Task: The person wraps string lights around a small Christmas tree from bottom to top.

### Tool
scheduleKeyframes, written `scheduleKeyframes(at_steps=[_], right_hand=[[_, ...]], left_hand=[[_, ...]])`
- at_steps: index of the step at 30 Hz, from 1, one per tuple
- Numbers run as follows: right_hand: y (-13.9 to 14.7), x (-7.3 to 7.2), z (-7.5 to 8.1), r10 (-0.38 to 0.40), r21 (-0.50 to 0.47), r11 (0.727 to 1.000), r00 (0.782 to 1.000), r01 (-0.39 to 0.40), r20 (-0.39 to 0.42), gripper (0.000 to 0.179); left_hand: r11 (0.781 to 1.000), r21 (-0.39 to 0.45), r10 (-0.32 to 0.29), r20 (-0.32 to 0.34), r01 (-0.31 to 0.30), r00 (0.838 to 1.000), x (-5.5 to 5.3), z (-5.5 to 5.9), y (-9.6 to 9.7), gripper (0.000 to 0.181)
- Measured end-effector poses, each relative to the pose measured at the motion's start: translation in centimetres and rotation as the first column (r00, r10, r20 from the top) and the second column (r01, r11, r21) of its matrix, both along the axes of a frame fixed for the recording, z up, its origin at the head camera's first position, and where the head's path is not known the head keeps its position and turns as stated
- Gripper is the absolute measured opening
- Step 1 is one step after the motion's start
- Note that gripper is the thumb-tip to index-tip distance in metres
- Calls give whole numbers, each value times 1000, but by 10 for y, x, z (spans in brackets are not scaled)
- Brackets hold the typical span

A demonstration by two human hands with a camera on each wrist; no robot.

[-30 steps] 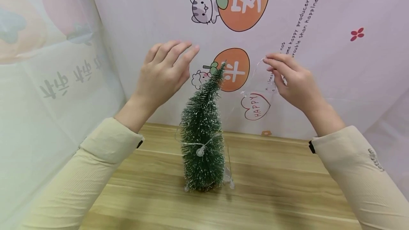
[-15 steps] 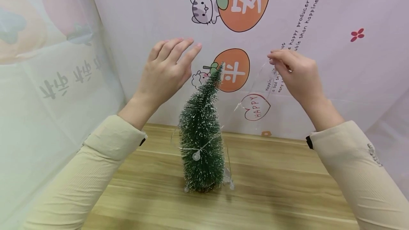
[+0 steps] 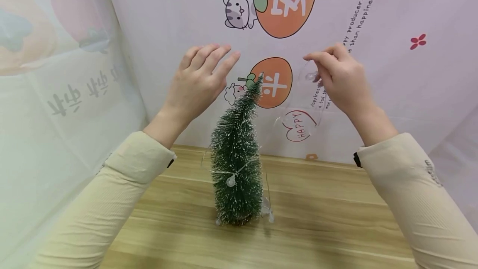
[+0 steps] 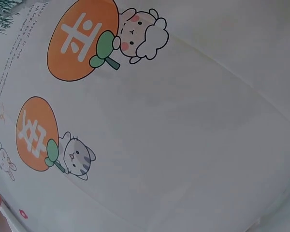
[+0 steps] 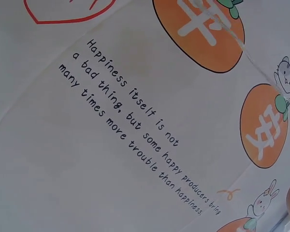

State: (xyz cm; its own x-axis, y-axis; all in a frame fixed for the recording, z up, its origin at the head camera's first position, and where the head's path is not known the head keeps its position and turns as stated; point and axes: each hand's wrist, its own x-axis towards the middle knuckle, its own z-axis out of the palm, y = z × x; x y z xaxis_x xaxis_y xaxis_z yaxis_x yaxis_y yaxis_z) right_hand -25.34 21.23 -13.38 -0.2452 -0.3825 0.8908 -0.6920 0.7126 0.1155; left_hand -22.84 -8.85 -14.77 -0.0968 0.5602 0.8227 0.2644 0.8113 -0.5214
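A small green artificial Christmas tree (image 3: pixel 237 148) with white-flecked bristles stands upright on the table, its tip bent right. A string of clear lights (image 3: pixel 231 181) with round bulbs is wrapped around its lower part. From the tree, the thin wire rises to my right hand (image 3: pixel 345 80), which pinches it at right of the treetop. One clear bulb (image 3: pixel 310 77) hangs by those fingers. In the right wrist view, the wire (image 5: pixel 253 63) crosses the upper right. My left hand (image 3: pixel 203 80) is raised left of the treetop, fingers loosely extended, holding nothing.
The wood-grain table (image 3: pixel 321 219) runs back to a white printed cloth (image 3: pixel 168 7) hanging behind the tree. Another cloth (image 3: pixel 74 128) hangs along the left side. Two bulbs lie low by the tree's base, one on each side.
My right hand first rose slightly, then turned, its index finger now pointing left, with the wire hanging slacker. My left hand has drifted slightly right and up. The tree stays in place.
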Motion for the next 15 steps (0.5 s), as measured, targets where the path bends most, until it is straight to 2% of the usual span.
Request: scheduleKeyframes(at_steps=[9, 12, 15], right_hand=[[-10, -1, 13, 103, -68, 993, 990, -97, 100, 11], [-14, -2, 17, 129, -59, 991, 987, -123, 97, 8], [-17, -1, 19, 122, -31, 992, 990, -120, 65, 11]], left_hand=[[1000, -15, 23, -21, -23, 1000, -4, -2, 5, 42], [1000, -8, 18, -13, -18, 1000, -5, -1, 5, 42], [1000, -11, 18, -2, -18, 1000, -6, 0, 6, 44]])
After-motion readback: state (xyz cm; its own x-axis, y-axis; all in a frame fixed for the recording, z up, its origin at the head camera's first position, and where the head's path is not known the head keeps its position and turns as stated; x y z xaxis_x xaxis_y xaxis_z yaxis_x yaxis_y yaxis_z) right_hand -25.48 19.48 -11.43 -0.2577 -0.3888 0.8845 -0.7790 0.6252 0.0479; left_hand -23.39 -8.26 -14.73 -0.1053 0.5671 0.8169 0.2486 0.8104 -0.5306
